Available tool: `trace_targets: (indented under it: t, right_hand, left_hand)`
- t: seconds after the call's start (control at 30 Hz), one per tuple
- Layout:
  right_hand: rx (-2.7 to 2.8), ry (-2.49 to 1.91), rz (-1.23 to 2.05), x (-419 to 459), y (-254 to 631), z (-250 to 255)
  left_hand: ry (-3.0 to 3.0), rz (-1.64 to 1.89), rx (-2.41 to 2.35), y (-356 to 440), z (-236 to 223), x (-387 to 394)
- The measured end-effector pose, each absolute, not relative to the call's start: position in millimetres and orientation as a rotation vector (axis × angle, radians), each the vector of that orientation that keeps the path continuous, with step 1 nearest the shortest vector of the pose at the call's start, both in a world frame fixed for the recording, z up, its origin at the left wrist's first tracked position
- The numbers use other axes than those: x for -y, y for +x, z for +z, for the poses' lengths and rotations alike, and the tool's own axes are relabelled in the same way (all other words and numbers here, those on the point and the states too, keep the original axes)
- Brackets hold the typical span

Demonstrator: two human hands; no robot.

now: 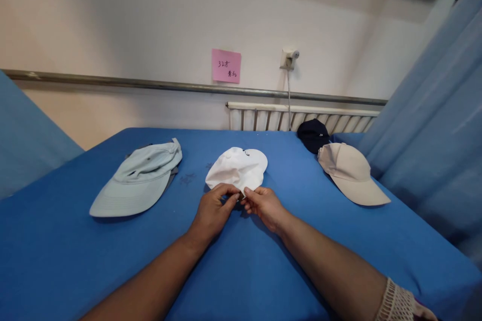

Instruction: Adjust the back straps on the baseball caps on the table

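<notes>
A white cap (237,166) lies in the middle of the blue-covered table (241,271), its brim pointing away to the right. My left hand (218,206) pinches the cap's near edge between thumb and fingers. Close beside it, my right hand (264,206) grips the same edge, thumb on top. The two thumbs almost meet, and the small part between the fingertips is mostly hidden. A dark mark or cord shows at the cap's far side.
To the left sits a pale blue cap (139,180) over something darker. On the right are a beige cap (348,170) and a black cap (312,135). Behind the table are a radiator (259,118), a metal rail (169,84) and a plugged socket (288,59). A blue curtain (440,125) hangs at right.
</notes>
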State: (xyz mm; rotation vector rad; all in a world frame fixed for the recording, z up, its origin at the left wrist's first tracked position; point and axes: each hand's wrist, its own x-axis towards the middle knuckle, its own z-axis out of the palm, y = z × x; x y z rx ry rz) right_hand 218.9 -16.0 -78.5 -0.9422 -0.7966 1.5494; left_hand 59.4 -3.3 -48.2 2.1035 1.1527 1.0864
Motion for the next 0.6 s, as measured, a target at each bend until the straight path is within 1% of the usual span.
trace_targets:
  t: [0.37,0.6]
  right_hand:
    - [0.814,-0.99,1.525,17.0,218.9,-79.0]
    - [0.906,-0.96,1.565,17.2,222.0,-76.6]
  left_hand:
    - [2.038,1.029,-1.174,62.0,-46.6,4.9]
    - [2.05,0.974,-1.179,61.8,-50.5,2.3]
